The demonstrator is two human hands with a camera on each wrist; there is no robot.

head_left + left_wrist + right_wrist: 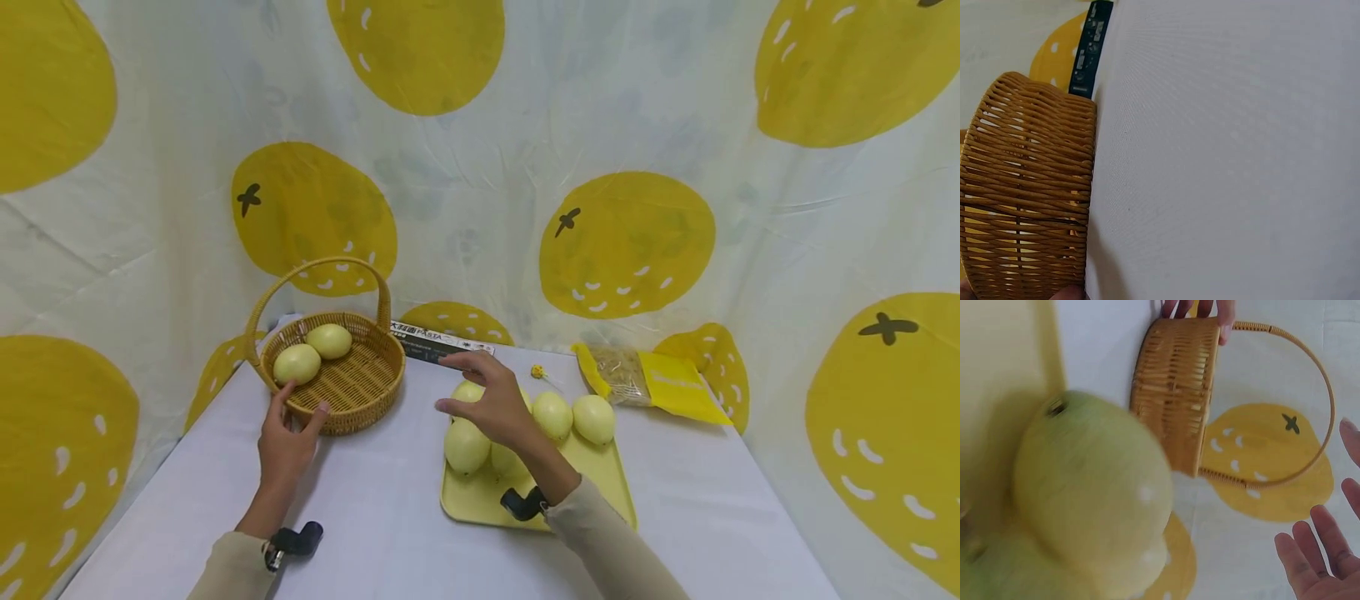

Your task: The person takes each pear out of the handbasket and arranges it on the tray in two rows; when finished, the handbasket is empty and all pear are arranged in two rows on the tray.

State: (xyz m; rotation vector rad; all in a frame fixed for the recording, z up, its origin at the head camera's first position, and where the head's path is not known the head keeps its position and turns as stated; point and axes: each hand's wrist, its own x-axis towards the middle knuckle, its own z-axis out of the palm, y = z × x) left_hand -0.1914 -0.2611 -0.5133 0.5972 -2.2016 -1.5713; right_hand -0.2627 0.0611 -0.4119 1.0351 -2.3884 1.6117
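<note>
A round brown wicker basket [365,408] with a tall arched handle stands at the left of the table. Two pale yellow-green oval fruits, like small melons [297,365], lie in its left part. My left hand [287,446] grips the near side of the basket, a finger at the rim and the thumb against the outer wall. Several similar fruits [467,447] lie on a yellow tray [600,492]. Above them hovers my right hand [498,406], thumb and fingers spread and nothing between them. In the right wrist view its fingers [1329,540] stand apart from a close fruit [1094,487].
Behind the basket lies a long dark box [427,346] marked PASTA. A yellow packet with a see-through window [678,387] is at the back right, near a small yellow flower-like item [537,372]. A fruit-print curtain [480,217] hangs behind the white-covered table [390,517].
</note>
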